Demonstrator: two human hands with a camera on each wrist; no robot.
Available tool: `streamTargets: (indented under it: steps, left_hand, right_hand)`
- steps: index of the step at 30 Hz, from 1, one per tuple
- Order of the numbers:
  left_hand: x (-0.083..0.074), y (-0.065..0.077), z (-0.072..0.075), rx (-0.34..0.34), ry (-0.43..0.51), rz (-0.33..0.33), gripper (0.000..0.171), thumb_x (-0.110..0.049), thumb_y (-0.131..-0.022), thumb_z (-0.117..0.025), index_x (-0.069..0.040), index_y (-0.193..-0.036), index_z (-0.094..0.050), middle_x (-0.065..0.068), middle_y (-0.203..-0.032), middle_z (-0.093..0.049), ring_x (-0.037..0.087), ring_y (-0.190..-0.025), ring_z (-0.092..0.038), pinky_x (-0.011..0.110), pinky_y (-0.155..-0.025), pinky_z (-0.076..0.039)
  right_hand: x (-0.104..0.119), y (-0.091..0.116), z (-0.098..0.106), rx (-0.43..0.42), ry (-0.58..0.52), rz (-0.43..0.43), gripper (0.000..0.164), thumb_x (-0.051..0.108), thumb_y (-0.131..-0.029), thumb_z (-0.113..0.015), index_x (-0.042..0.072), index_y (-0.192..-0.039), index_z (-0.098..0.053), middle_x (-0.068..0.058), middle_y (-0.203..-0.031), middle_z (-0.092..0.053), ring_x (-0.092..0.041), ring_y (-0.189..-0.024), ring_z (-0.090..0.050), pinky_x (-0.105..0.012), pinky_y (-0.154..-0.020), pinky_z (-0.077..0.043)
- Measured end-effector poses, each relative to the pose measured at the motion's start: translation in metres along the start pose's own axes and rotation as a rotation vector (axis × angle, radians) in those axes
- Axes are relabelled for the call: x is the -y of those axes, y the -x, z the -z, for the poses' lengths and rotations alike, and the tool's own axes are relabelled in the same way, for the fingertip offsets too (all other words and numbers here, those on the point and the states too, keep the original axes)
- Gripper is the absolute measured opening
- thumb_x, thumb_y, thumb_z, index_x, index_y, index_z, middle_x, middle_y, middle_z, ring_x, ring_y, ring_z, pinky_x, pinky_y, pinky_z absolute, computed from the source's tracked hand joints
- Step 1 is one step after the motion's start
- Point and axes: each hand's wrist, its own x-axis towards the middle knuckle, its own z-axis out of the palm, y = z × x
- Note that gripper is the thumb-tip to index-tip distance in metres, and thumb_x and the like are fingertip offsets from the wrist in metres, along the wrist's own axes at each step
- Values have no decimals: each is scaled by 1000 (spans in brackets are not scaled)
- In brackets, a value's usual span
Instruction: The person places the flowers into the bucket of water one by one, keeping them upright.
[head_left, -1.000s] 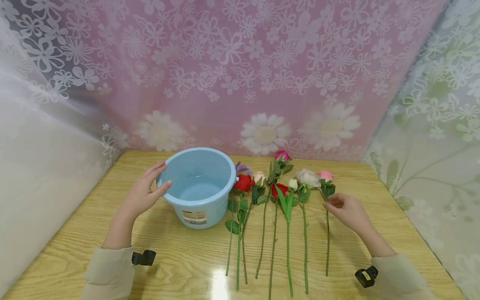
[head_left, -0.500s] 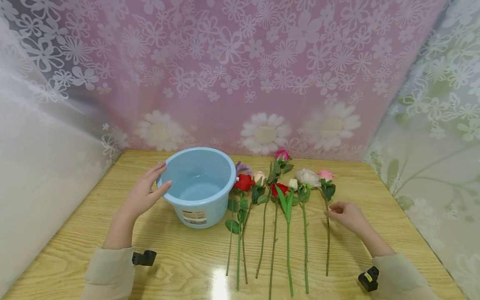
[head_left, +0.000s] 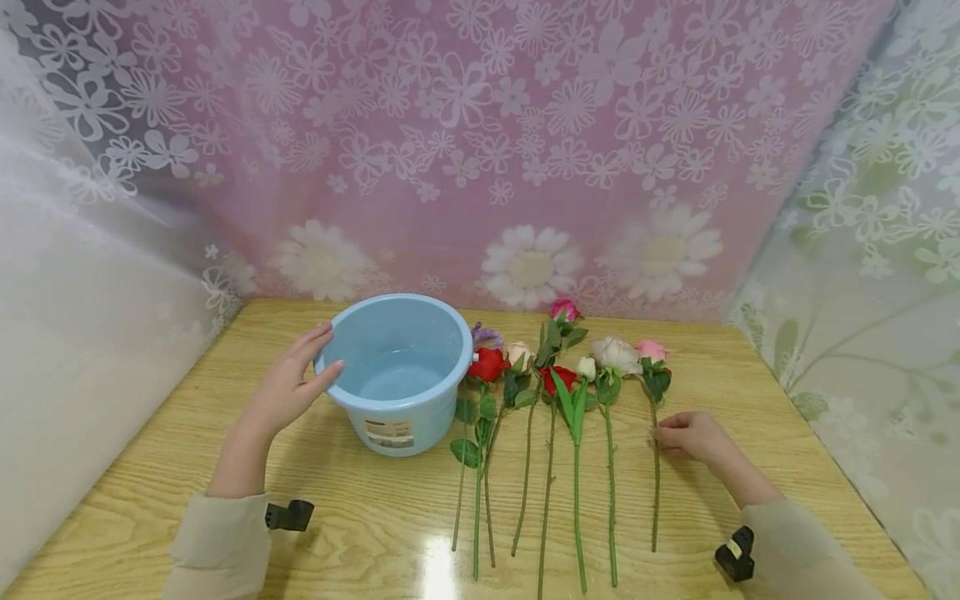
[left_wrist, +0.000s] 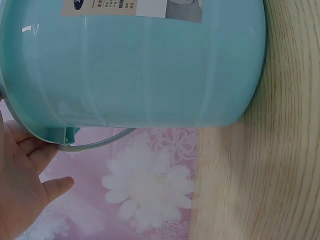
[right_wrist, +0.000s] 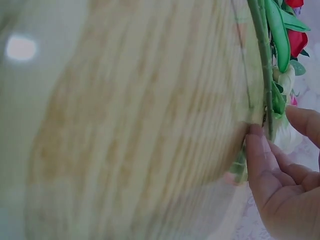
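In the head view, my left hand (head_left: 285, 392) rests on the left rim of a light blue bucket (head_left: 408, 412), its fingers mostly straight. The left wrist view shows fingers (left_wrist: 37, 152) touching the rim beside the handle joint. My right hand (head_left: 697, 437) is low over the table at the stem of the rightmost flower, a pink rose (head_left: 651, 351). In the right wrist view, thumb and fingers (right_wrist: 262, 160) stand apart beside a green stem (right_wrist: 265, 65), with the fingertips near the table. The pink rose lies with its bloom away from me.
Left of the pink rose lie several artificial flowers, among them a white flower (head_left: 615, 356), a red rose (head_left: 489, 365) and a magenta rose (head_left: 565, 311). Their stems point toward me on the wooden table (head_left: 352, 533). A pink floral curtain (head_left: 465, 167) hangs behind.
My right hand has moved down along the pink rose's stem, toward me. My left hand, the bucket and the flowers look unmoved.
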Motion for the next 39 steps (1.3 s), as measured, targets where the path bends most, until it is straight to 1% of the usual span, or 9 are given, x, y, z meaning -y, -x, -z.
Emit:
streamTargets:
  steps: [4, 6, 9, 11, 16, 20, 28, 36, 39]
  left_hand:
    - [0, 0, 0, -3, 1, 4, 59, -30, -89, -52, 7, -132, -35, 18, -140, -27, 39, -125, -24, 57, -93, -26]
    - [0, 1, 0, -3, 1, 5, 59, -30, -89, -52, 7, -132, -35, 19, -139, -27, 39, -125, -24, 58, -93, -26]
    - [-1, 1, 0, 1, 0, 11, 59, -31, -89, -51, 6, -132, -34, 18, -140, -26, 39, -125, -23, 58, -94, -25]
    - [-1, 1, 0, 1, -5, 13, 60, -31, -89, -51, 6, -132, -34, 18, -140, -26, 39, -125, -23, 58, -94, -25]
    - [-1, 1, -1, -6, -14, 12, 59, -32, -89, -50, 6, -132, -34, 18, -140, -26, 39, -125, -23, 58, -94, -25]
    - [0, 1, -2, -16, -10, 8, 59, -31, -89, -50, 6, -132, -35, 18, -140, -27, 39, -125, -23, 59, -93, -24]
    - [1, 1, -2, -27, 4, -8, 58, -29, -89, -52, 6, -132, -35, 18, -139, -27, 39, -125, -24, 58, -93, -25]
    - [2, 2, -2, -17, 6, 8, 59, -30, -89, -51, 6, -133, -34, 17, -140, -26, 38, -126, -23, 59, -93, -24]
    - [1, 2, -2, -12, 16, 15, 60, -30, -89, -52, 6, -133, -33, 18, -141, -25, 38, -126, -22, 58, -94, -24]
  right_hand:
    - [2, -2, -3, -10, -30, -29, 49, 20, -81, -63, -21, -105, -50, -10, -82, -62, -16, -73, -61, -31, -64, -52]
    - [5, -1, -7, -31, -41, -64, 48, 17, -82, -62, -22, -107, -48, -10, -83, -63, -16, -73, -61, -31, -65, -52]
    - [7, -2, -9, -35, -75, -98, 45, 12, -83, -59, -22, -109, -46, -7, -80, -63, -14, -71, -61, -29, -63, -52]
    - [6, -3, -10, -29, -133, -125, 43, 10, -84, -59, -22, -110, -46, -5, -78, -64, -13, -69, -61, -27, -63, -52]
    - [3, -6, -11, -3, -331, -188, 42, 5, -84, -58, -19, -115, -42, -5, -77, -66, -13, -70, -63, -24, -63, -51]
    - [3, -4, -9, 15, -428, -214, 46, 2, -84, -57, -18, -120, -36, -6, -78, -66, -14, -72, -64, -25, -65, -51]
    - [1, -5, -8, 24, -498, -223, 41, -3, -83, -55, -17, -118, -38, -6, -79, -65, -16, -73, -64, -28, -67, -51]
    - [0, 1, -5, 26, -562, -180, 49, -2, -85, -54, -17, -123, -29, -6, -81, -65, -16, -75, -64, -27, -68, -51]
    - [0, 2, -2, 22, -584, -153, 43, -1, -84, -54, -15, -120, -35, -5, -80, -65, -15, -74, -63, -26, -68, -51]
